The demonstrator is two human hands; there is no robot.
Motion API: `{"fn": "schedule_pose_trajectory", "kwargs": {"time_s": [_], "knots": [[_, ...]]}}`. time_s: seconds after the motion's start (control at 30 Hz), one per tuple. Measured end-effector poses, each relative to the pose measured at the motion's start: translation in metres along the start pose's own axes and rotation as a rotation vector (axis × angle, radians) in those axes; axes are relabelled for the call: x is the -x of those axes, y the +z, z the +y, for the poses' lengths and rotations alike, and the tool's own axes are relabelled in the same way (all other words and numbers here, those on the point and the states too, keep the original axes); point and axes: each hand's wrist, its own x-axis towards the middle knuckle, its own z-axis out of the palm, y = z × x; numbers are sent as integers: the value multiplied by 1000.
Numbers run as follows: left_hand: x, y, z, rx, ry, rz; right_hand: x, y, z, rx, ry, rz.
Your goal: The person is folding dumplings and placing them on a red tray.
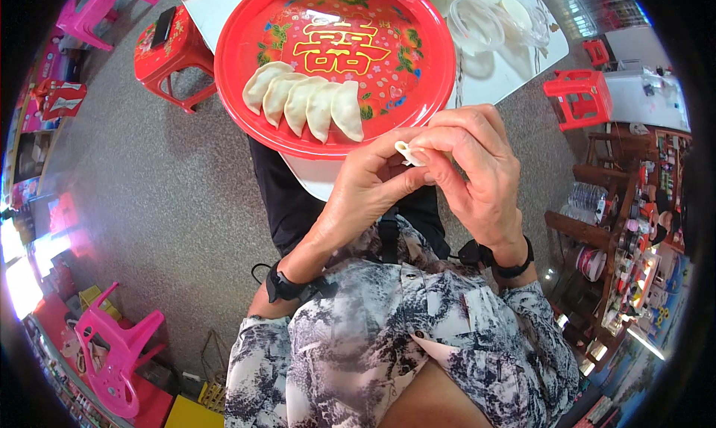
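Just past the near right edge of a round red tray [237,44], both my hands meet around a small pale dumpling [409,154]. My left hand [369,178] has its fingers and thumb closed on the dumpling from the left. From the right, my right hand [481,159] pinches its edge between thumb and fingers. Only a folded bit of dough shows; the fingers hide most of it. A row of several folded dumplings [307,103] overlaps along the near left part of the tray, whose floor bears a gold figure and printed fruit.
The tray rests on a white table [492,85]. Clear plastic tubs [476,26] and pale round pieces [514,11] stand at its far right. A red stool [168,51] carries a dark flat object [164,26]. A pink chair [118,335] stands lower left; wooden shelving [597,256] lines the right.
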Motion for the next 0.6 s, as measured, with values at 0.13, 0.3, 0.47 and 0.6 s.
{"fn": "schedule_pose_trajectory", "kwargs": {"time_s": [0.13,0.3,0.47,0.6], "knots": [[2,-2,-2,-79,40,35,-3,-5,-5,-47,87,-32],[4,-3,-3,-98,24,63,-6,-5,-6,-18,103,-75],[3,2,4,-95,-4,66,-6,0,-7,-16,116,-93],[1,0,1,-90,22,88,-7,3,-7,-15,141,-79]]}}
